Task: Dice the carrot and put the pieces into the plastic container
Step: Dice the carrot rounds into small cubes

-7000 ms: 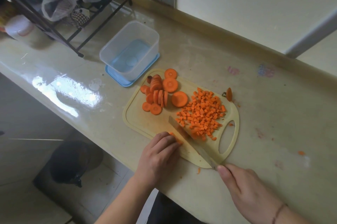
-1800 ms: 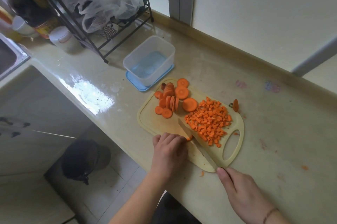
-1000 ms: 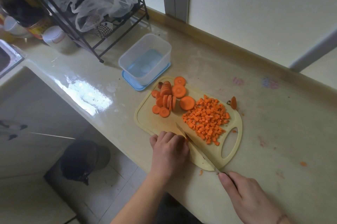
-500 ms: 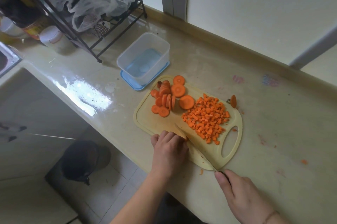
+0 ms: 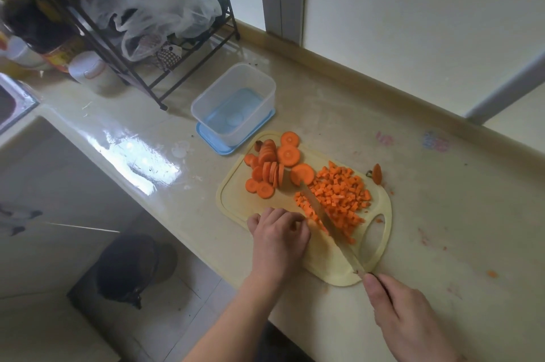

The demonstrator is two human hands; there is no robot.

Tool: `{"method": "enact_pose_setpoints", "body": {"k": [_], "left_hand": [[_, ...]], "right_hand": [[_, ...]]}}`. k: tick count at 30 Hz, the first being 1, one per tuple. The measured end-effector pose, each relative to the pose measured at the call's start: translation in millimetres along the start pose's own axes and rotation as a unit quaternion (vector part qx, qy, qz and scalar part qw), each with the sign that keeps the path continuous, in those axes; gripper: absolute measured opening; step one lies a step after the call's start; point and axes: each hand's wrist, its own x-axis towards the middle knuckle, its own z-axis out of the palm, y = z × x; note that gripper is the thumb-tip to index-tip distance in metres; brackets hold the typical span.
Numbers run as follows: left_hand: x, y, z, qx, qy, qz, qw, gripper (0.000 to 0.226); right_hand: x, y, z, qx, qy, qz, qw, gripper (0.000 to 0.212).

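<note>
Bare surface (image 5: 442, 214) spreads across the right of the frame — a hand passes freely there. Toward the upper left, the wire rack (image 5: 153, 66) and a white jar (image 5: 91, 74) block the way. The plastic container (image 5: 236, 102) stands open-topped at centre, just beside the cutting board (image 5: 236, 196), whose upper left corner carries carrot slices (image 5: 271, 167) — the nearest obstacle.

A pale yellow cutting board (image 5: 233, 199) is seen on a beige counter (image 5: 442, 214). Carrot rounds (image 5: 272, 167) are piled at its far end, beside a heap of diced carrot (image 5: 339, 199). A knife (image 5: 330, 229) is held by the right hand (image 5: 410, 320), its blade laid against the dice. The left hand (image 5: 280, 239) is curled on the board (what it covers cannot be told). A clear plastic container (image 5: 236, 102) is set on a blue lid (image 5: 215, 146) just beyond.
</note>
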Motion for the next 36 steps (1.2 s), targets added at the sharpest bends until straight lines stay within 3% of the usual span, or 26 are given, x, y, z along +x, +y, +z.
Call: {"method": "enact_pose_setpoints", "body": {"k": [3, 7, 9, 13, 15, 19, 21, 24, 33, 36], "left_hand": [[22.5, 17.7, 8.1, -0.002, 0.013, 0.001, 1.0, 0.02], [36.0, 24.7, 17.1, 0.042, -0.026, 0.037, 0.998, 0.028], [36.3, 20.2, 13.5, 0.032, -0.028, 0.05, 0.998, 0.025], [41.4, 9.7, -11.9, -0.115, 0.099, 0.006, 0.988, 0.013], [49.6, 11.6, -25.2, -0.149, 0.122, 0.044, 0.98, 0.008], [64.7, 20.1, -33.5, -0.053, -0.05, 0.177, 0.982, 0.014], [68.5, 22.9, -30.2, 0.019, -0.124, 0.194, 0.973, 0.02], [72.2, 26.4, -22.3, 0.078, -0.188, 0.185, 0.962, 0.029], [91.7, 19.1, -27.1, 0.1, -0.183, 0.177, 0.962, 0.034], [107.1, 23.5, -26.9, 0.19, -0.155, 0.199, 0.949, 0.029]], "right_hand": [[7.4, -1.1, -9.1, 0.01, 0.017, 0.014, 1.0, 0.042], [19.1, -1.4, -20.3, 0.002, 0.025, 0.007, 1.0, 0.046], [21.7, 3.0, -25.6, -0.022, 0.038, -0.002, 0.999, 0.057], [22.9, 8.6, -36.1, -0.181, 0.041, -0.016, 0.982, 0.076], [23.9, 10.4, -38.2, -0.274, 0.049, -0.043, 0.959, 0.082], [25.6, 9.9, -37.0, -0.343, 0.043, -0.081, 0.935, 0.068], [26.6, 13.7, -34.8, -0.346, 0.05, -0.079, 0.934, 0.062], [27.6, 18.4, -33.0, -0.348, 0.124, -0.133, 0.92, 0.06], [22.7, 24.8, -32.9, -0.353, 0.16, -0.143, 0.911, 0.066], [16.4, 26.8, -32.3, -0.332, 0.163, -0.132, 0.92, 0.069]]}}
